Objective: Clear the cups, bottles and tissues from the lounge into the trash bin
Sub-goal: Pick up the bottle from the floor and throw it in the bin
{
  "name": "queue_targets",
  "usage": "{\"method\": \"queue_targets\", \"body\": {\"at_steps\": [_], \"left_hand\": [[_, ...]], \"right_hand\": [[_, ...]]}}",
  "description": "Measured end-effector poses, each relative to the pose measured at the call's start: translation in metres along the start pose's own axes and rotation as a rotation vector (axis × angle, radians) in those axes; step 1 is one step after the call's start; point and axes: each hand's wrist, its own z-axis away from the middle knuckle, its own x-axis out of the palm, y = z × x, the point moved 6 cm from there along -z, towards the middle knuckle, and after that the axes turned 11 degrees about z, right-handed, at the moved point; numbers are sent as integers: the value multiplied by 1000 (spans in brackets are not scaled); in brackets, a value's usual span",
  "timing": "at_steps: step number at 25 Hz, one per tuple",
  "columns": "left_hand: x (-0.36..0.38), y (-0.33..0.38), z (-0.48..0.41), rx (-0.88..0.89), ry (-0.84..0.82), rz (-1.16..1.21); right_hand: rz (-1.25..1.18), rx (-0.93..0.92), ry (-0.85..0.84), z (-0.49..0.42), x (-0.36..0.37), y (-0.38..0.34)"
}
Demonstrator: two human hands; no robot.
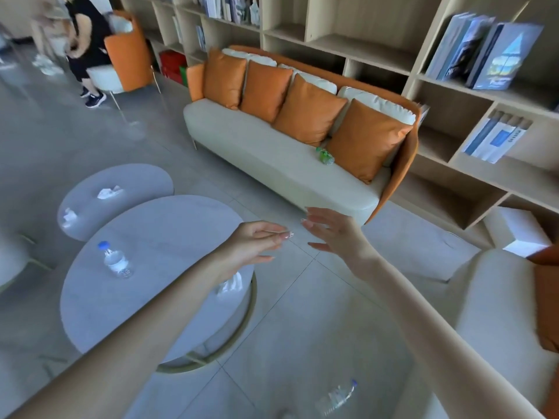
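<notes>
While both arms reach forward, my left hand [257, 240] and right hand [335, 234] are empty, fingers loosely spread, close together.

- Clear plastic bottle [116, 261], blue cap: standing on the glossy round grey table [157, 313], nine o'clock.
- Second clear bottle [335, 399]: lying on the floor tiles, six o'clock.
- Green bottle [325, 155]: on its side on the cream sofa [257, 152], against an orange cushion [363, 140], one o'clock.
- Crumpled white tissues [109, 192]: two on the smaller table [142, 182], ten o'clock.
</notes>
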Motion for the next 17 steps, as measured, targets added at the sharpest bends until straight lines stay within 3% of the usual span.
{"method": "queue_targets", "body": {"at_steps": [8,17], "left_hand": [[41,-86,-76,-127,-114,-34],[112,-317,-169,-295,-253,-37]], "right_hand": [[-97,161,126,-13,-12,116],[-113,366,283,2,-10,369]]}}
